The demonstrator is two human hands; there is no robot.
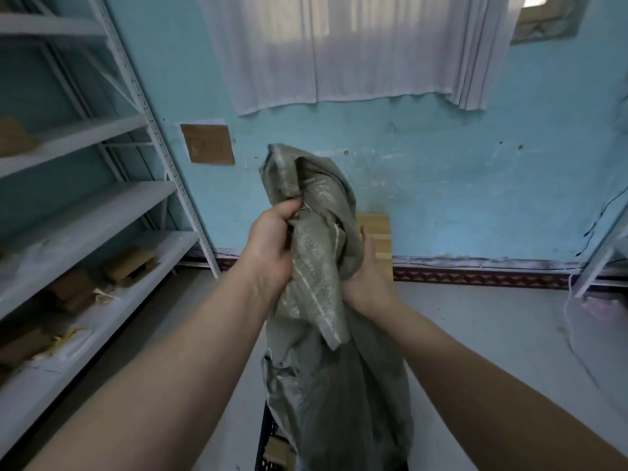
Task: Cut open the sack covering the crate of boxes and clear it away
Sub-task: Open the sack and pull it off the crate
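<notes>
A grey-green woven sack hangs bunched in front of me, held up at chest height. My left hand grips its upper folds from the left. My right hand clasps it from the right, fingers behind the cloth. The sack's lower part drapes down over a dark blue crate at the bottom of the view, where a brown box shows inside. Most of the crate is hidden by the sack.
White metal shelving with brown cardboard boxes runs along the left. A blue wall with a white curtain is ahead, and a wooden board leans at its base. Another shelf leg stands at the right. The floor is grey.
</notes>
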